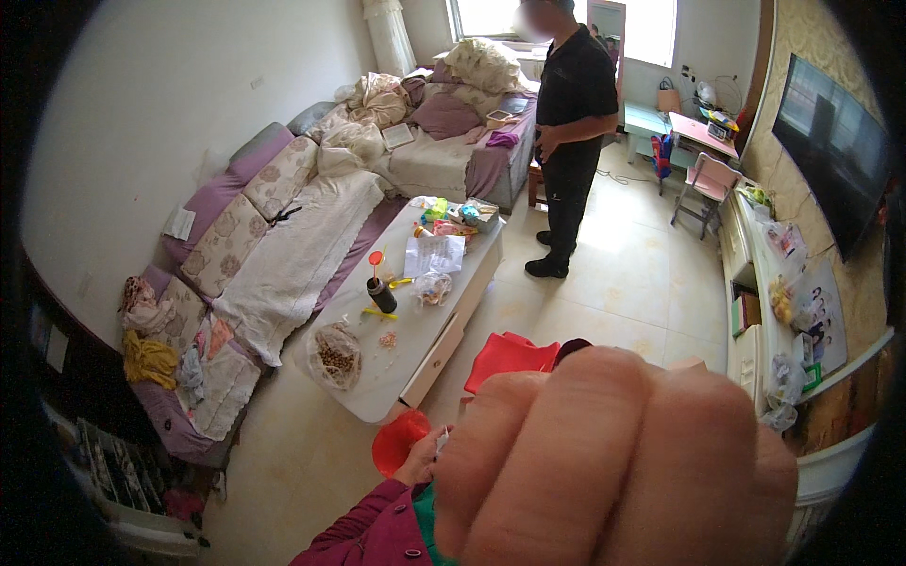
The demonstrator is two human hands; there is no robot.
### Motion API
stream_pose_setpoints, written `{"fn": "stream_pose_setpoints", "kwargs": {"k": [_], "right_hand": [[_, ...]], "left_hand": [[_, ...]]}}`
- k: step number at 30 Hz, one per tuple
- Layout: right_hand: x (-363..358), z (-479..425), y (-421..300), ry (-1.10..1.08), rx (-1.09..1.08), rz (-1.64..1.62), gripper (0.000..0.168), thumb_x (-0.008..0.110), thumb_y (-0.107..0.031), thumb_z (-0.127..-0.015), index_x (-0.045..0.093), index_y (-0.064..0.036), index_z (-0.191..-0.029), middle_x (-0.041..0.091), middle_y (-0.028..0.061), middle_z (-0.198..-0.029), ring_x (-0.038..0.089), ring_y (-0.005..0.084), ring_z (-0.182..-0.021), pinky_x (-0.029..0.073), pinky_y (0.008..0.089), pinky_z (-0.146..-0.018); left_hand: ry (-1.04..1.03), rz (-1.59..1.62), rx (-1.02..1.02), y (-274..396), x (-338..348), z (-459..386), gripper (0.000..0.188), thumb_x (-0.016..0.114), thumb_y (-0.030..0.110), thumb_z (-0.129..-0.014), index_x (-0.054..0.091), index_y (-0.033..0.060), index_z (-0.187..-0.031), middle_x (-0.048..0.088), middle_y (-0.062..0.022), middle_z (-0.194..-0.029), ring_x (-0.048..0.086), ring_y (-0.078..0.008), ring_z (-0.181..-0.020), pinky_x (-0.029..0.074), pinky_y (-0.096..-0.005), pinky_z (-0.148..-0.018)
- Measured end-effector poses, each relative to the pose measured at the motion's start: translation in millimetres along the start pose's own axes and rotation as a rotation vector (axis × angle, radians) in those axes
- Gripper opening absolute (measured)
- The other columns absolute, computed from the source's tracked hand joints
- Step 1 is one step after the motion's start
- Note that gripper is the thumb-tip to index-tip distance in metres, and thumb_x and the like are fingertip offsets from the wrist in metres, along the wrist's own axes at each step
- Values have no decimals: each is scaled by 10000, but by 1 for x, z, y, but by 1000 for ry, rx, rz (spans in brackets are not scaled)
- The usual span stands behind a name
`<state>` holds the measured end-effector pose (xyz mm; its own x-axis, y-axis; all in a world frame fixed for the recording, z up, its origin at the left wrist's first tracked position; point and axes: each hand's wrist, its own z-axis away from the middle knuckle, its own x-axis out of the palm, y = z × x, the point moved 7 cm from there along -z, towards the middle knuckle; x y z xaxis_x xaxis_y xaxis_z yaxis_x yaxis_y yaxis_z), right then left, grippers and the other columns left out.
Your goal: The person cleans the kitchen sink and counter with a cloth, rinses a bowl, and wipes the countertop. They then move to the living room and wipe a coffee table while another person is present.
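Very close to the camera, my right hand (601,453) fills the lower right with its fingers curled. Whatever lies inside those fingers is hidden. Part of my left hand (422,456) shows below the table, beside a red plastic vessel (398,442) on the floor side. A small white thing (442,443) shows at its fingers, the rest covered by my right hand. On the white coffee table (340,393) lies a clear plastic bag of brown nut-like pieces (335,357). Small pink and pale bits (387,340) are scattered near it. A dark bottle (382,296) leans over a yellow-handled utensil (379,314).
A person (573,106) in black stands beyond the table. A red plastic stool (506,361) stands to its right. Paper (435,256) and a tissue box (479,214) lie on the table. A cloth-covered sofa (276,262) runs along the left; a television cabinet (740,244) lines the right.
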<state>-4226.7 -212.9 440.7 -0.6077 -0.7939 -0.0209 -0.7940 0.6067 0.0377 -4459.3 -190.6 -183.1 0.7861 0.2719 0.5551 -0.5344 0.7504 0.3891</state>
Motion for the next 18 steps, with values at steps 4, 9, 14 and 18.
{"fn": "stream_pose_setpoints", "kwargs": {"k": [4,9,14,18], "right_hand": [[5,0,-3,2,4,17,307,554,-415,-902,537,-108,-906,538,56,-870,519,188,-817,449,342,-706],[14,12,-8,35,-8,-7,287,552,-400,-902,528,-115,-878,532,44,-850,512,176,-799,442,336,-694],[30,6,-16,21,-5,43,270,550,-385,-902,519,-121,-851,525,31,-830,504,164,-782,435,331,-682],[41,4,-13,3,-19,30,260,548,-373,-902,511,-127,-828,520,22,-814,498,154,-768,429,326,-673]], "left_hand": [[-6,-28,-18,-3,-2,-6,257,514,291,-987,562,98,-1150,560,8,-794,486,-104,-587,449,-266,-515],[35,-39,2,-8,-22,-5,253,511,287,-986,555,103,-1154,558,9,-787,482,-103,-575,449,-275,-501],[65,-128,-19,2,15,10,263,487,303,-999,560,104,-1154,557,22,-786,475,-101,-559,443,-273,-489],[-9,-83,-30,-5,-10,-8,258,481,301,-1002,562,109,-1154,559,23,-786,477,-100,-560,446,-273,-491]]}}
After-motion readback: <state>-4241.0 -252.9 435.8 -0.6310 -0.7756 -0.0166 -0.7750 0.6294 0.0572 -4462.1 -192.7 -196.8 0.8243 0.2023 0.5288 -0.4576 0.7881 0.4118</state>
